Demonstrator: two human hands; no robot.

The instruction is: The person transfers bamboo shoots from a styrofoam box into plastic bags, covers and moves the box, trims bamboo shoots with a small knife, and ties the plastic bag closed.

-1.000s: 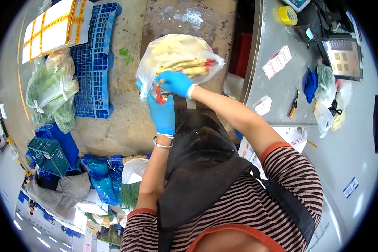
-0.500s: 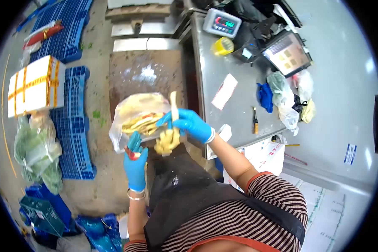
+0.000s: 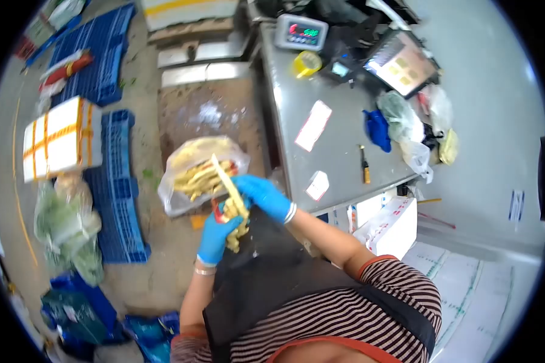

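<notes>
My gloved left hand [image 3: 214,239] is closed around a knobbly pale-yellow root [image 3: 235,225] that looks like ginger. A small red item [image 3: 218,212] shows at its fingers; its kind is unclear. My gloved right hand [image 3: 263,196] grips the same root from the right, its fingers partly hidden. A long, straight pale stalk [image 3: 224,175] rises from the root, pointing away from me. Just beyond my hands, a clear plastic bag [image 3: 171,199] gapes, holding several long yellow pieces [image 3: 200,180] with reddish spots.
The bag sits on a worn brown platform [image 3: 181,115]. On the steel table [image 3: 339,175] to the right are a digital scale display [image 3: 301,32], yellow tape [image 3: 307,63], a screen [image 3: 401,63], paper labels [image 3: 313,125] and an orange-handled tool [image 3: 365,166]. Blue pallets [image 3: 118,199] and a taped foam box [image 3: 60,142] stand left.
My hands have come together: the left moved right to the root, which the right hand held alone before. The stalk now leans left instead of standing nearly straight. My view has shifted slightly.
</notes>
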